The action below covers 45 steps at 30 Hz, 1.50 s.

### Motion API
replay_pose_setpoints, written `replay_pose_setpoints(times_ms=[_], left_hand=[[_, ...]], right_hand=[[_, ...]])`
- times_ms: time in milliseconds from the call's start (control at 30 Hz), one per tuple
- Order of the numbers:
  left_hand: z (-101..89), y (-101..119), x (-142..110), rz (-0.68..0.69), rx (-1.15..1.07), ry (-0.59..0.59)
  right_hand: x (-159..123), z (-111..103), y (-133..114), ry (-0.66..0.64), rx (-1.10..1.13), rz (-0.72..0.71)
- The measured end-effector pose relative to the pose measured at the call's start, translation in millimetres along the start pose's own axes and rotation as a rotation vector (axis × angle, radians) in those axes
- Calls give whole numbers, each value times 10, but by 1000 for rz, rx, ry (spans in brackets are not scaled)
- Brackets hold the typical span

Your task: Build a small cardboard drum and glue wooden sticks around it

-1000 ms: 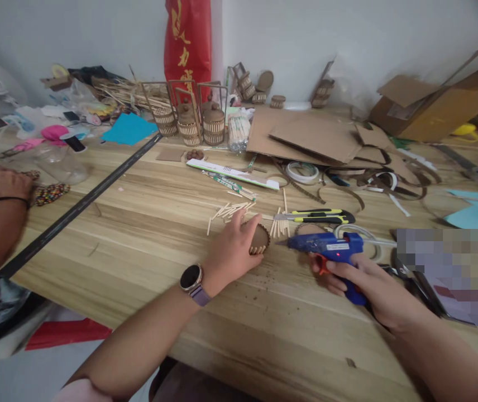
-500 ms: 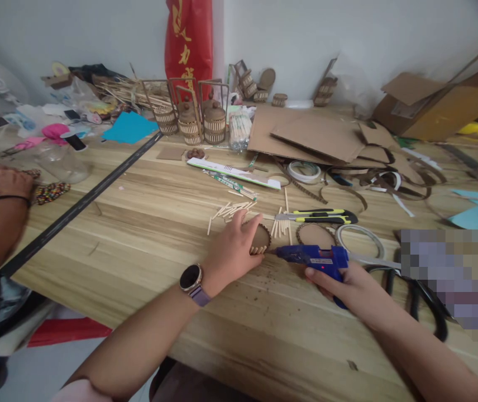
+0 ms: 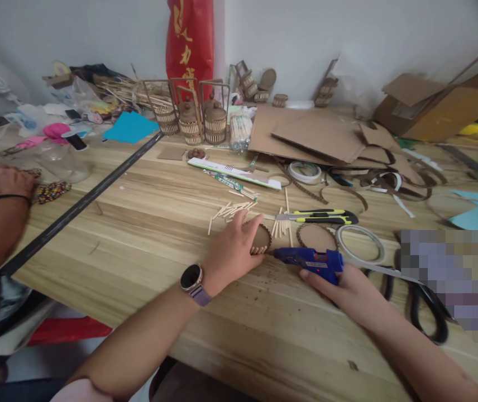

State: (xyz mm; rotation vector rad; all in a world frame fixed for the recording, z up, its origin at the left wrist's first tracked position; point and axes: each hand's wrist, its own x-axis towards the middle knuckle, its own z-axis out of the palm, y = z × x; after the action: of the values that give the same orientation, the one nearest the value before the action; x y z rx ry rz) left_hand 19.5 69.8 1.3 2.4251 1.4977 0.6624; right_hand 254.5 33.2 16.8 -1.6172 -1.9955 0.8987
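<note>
My left hand (image 3: 234,245) curves its thumb and fingers round a small cardboard disc with a ridged rim (image 3: 263,239); short wooden sticks stand along its near edge. In my right hand (image 3: 345,287) is a blue hot glue gun (image 3: 312,261), a small red light glowing on its side. Its nozzle points left and meets, or nearly meets, the disc's near right rim. Behind my left hand lie loose short sticks (image 3: 233,210), with more sticks (image 3: 281,226) beside a yellow and black utility knife (image 3: 325,216). A second ridged disc (image 3: 316,237) rests behind the glue gun.
Rolls of white tape (image 3: 361,244) and black-handled scissors (image 3: 427,318) lie at the right. Cardboard sheets (image 3: 314,131) and small stick baskets (image 3: 191,125) stand farther back. A co-worker's hands (image 3: 8,181) are at the left, past a black strip (image 3: 92,198).
The glue gun and my right hand have shifted slightly left and down, the nozzle staying near the disc's rim. My left hand stays in place.
</note>
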Motion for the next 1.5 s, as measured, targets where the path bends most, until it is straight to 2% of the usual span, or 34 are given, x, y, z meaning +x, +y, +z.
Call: replay_pose_setpoints(times_ms=[933,1500], left_hand=[[12,-1,-1,-14,17,-1],[9,-6,-2,0,19,11]], right_hand=[[-11,23,4,-39,-93,100],[-12,30,4,2,-72,58]])
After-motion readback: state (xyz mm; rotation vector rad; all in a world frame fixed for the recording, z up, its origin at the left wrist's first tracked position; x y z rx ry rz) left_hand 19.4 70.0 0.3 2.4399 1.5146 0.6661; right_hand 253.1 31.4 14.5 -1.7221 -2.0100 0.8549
